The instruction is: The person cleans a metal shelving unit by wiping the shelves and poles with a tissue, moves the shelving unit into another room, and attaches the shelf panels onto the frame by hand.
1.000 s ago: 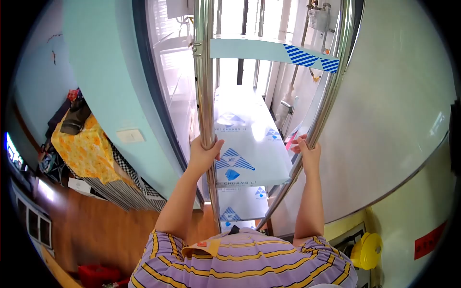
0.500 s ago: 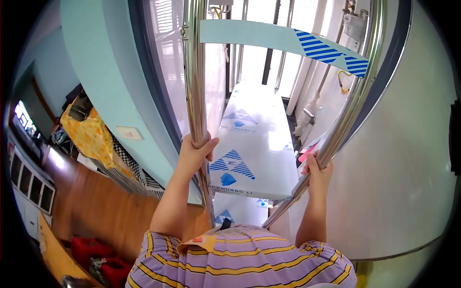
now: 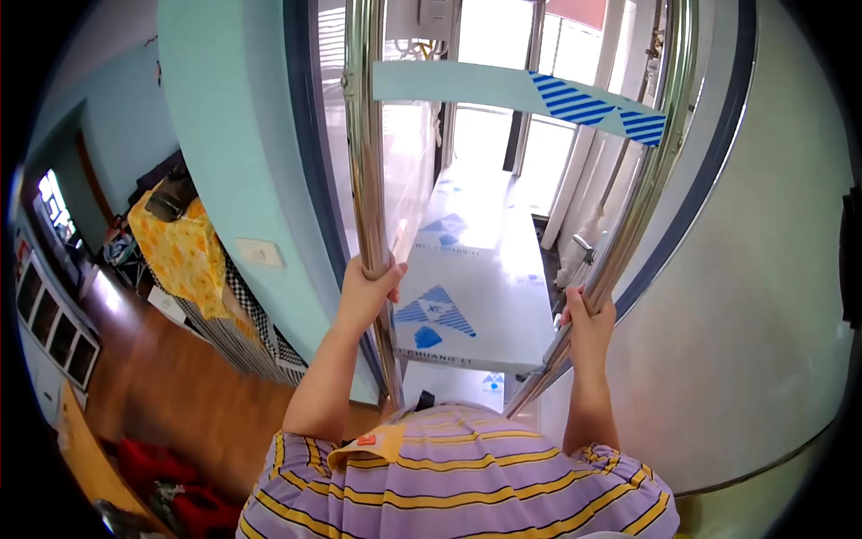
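From where I stand, the tubular metal stepladder (image 3: 362, 153) is upright in front of the person, at a doorway whose dark trim shows at left (image 3: 310, 117) and right (image 3: 709, 211). The left hand (image 3: 364, 292) closes its grip around the left rail, thumb toward the inside; the right hand (image 3: 590, 316) closes its grip on the right rail (image 3: 648, 202), at a slightly lower point. Between the rails lies a film-covered upper platform (image 3: 480, 310), with a lower step (image 3: 462, 384) beneath it, near the striped shirt (image 3: 467, 476). A curved crossbar (image 3: 467, 83) joins the rails above both hands. For sound handling, wrap each rail fully, hold both hands at a matching height and load the two sides evenly. Keep knuckles clear of the light green wall (image 3: 211, 198) with its switch (image 3: 260, 252) and of the glossy panel (image 3: 763, 296). Smooth metal may slip, so maintain firm pressure and avoid twisting the rails.
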